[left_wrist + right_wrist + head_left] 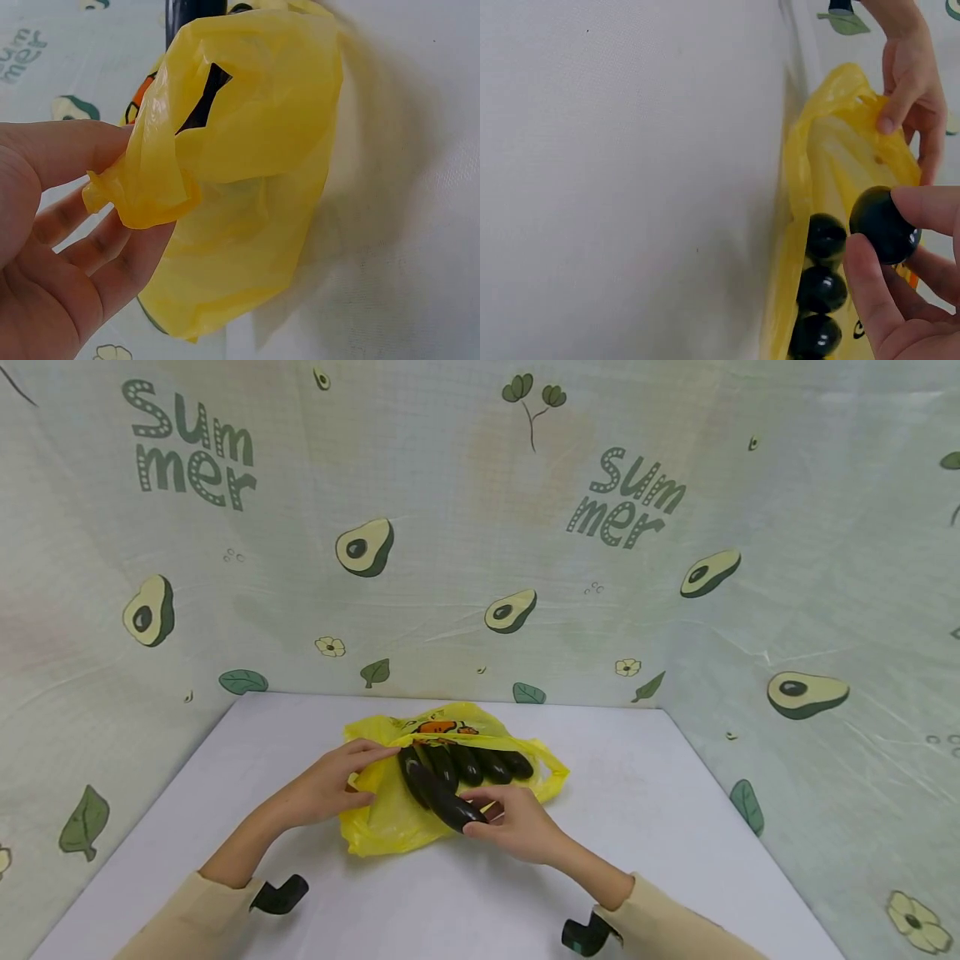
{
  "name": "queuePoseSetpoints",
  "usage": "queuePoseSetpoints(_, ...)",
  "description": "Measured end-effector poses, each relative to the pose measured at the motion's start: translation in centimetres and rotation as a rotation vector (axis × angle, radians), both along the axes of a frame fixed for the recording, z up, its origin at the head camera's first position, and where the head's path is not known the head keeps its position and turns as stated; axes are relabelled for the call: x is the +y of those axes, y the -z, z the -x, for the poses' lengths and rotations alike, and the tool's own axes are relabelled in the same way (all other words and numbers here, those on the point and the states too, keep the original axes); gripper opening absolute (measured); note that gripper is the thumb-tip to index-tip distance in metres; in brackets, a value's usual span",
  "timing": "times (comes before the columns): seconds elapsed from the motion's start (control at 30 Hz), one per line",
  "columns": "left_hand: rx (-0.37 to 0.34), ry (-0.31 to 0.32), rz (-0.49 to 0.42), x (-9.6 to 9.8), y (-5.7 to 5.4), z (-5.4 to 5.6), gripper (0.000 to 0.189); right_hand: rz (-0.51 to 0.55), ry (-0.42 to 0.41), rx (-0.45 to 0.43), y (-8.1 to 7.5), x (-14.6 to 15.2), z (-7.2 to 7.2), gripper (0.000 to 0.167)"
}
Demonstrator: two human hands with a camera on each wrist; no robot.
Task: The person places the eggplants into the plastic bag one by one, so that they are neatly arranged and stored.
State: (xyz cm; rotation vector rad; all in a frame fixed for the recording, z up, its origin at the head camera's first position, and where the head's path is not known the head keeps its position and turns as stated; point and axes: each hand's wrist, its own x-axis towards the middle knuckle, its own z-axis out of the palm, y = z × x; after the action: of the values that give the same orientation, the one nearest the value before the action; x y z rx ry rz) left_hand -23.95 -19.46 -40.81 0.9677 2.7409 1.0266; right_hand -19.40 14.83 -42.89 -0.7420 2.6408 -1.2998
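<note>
A yellow plastic bag (pixel 390 818) lies with its mouth towards me and several glossy dark eggplants (pixel 467 765) side by side inside. My right hand (pixel 517 827) grips the near end of one eggplant (pixel 442 797), thumb and fingers around it. That eggplant slants out of the mouth, its far end still among the others. The right wrist view shows the held eggplant (pixel 881 225) end-on, between thumb and fingers. At the bag's left side, my left hand (pixel 322 785) holds the edge; in the left wrist view a yellow fold (pixel 154 172) passes between its thumb and fingers.
The bag rests on a white table (pixel 637 860) towards the back. Behind and at both sides hangs a pale cloth (pixel 442 468) printed with avocados and leaves. Black wrist mounts (pixel 281 894) stick out at both sleeves.
</note>
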Motion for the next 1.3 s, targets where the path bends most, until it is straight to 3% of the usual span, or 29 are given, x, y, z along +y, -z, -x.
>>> queuePoseSetpoints(0.6,0.005,0.0,-0.011,-0.2,0.0,-0.1,0.073,0.033,0.037,0.041,2.3,-4.9,1.3,0.04)
queuePoseSetpoints(1.3,0.024,0.015,-0.02,-0.5,0.2,-0.2,0.074,0.042,0.108,0.074,4.3,-7.8,1.9,0.041)
